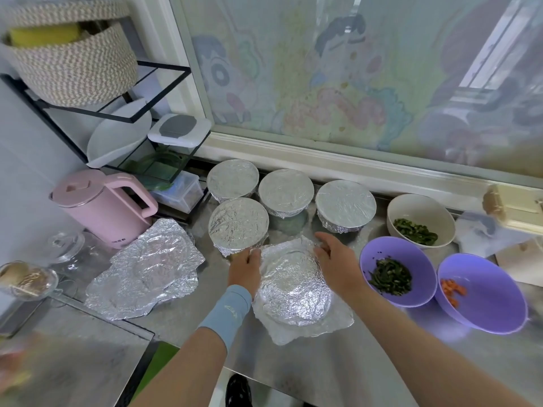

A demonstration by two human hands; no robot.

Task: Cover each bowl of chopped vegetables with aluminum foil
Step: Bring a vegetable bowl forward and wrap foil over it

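Your left hand (245,267) is curling its fingers over the left edge of the foil (293,289), and your right hand (335,254) is lying flat and relaxed on its far right corner. Both are seemingly pressing the sheet down over the rim beneath, to match the four wrapped bowls (238,221) just behind. Three open bowls (396,271) are waiting at your right, and the kettle (102,204) is showing print too small to read.
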